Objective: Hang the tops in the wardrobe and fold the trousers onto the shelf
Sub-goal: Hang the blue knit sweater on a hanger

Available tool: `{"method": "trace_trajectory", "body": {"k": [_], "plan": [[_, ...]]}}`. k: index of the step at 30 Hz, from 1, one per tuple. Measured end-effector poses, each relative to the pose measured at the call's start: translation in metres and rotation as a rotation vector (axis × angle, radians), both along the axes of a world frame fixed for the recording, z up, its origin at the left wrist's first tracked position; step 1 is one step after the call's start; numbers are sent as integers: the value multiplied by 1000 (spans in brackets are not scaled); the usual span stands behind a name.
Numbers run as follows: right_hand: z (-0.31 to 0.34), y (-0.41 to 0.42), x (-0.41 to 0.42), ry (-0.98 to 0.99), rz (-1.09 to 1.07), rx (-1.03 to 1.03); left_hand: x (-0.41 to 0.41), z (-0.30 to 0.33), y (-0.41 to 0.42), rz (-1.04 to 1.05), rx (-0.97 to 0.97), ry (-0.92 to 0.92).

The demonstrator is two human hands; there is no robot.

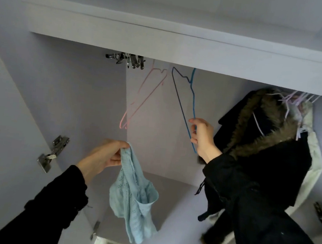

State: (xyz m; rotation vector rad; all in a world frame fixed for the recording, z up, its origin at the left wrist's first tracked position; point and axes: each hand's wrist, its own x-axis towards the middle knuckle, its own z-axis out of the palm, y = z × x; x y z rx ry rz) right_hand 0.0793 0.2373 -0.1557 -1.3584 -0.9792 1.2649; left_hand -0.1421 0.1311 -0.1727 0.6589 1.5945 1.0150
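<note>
A light blue knitted top [134, 200] hangs limp from my left hand [104, 156], which pinches its upper edge in front of the open wardrobe. My right hand [202, 139] is raised higher and grips the lower corner of a blue wire hanger [193, 97]. That hanger still hangs by its hook from the rail, hidden behind the wardrobe's top panel [164, 40]. A dark blue hanger [177, 91] hangs right beside it. Both my arms wear black sleeves.
Two pink hangers [144, 98] hang empty to the left. A black coat with a fur-trimmed hood [264, 132] and pale garments on lilac hangers [297, 98] fill the right side. Metal clip hangers [131, 60] sit at the rail's left end. Door hinges [52, 153] flank the opening.
</note>
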Motion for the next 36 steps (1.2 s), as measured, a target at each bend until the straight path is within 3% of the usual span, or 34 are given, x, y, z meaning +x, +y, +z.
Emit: {"method": "trace_trajectory", "body": {"k": [7, 13, 21, 23, 29, 36], "plan": [[-73, -47, 33, -106, -94, 57, 9, 5, -1, -38, 14, 12], [-81, -57, 52, 47, -186, 187, 12, 4, -3, -93, -19, 54], [-110, -64, 64, 56, -154, -139, 8, 5, -3, -183, -37, 117], [-113, -66, 68, 160, -141, -193, 5, 7, -4, -200, -23, 133], [-106, -65, 54, 720, -101, -249, 11, 22, -8, -442, 16, 179], [-97, -59, 12, 759, 25, -303, 19, 49, -8, -447, 169, 82]]}}
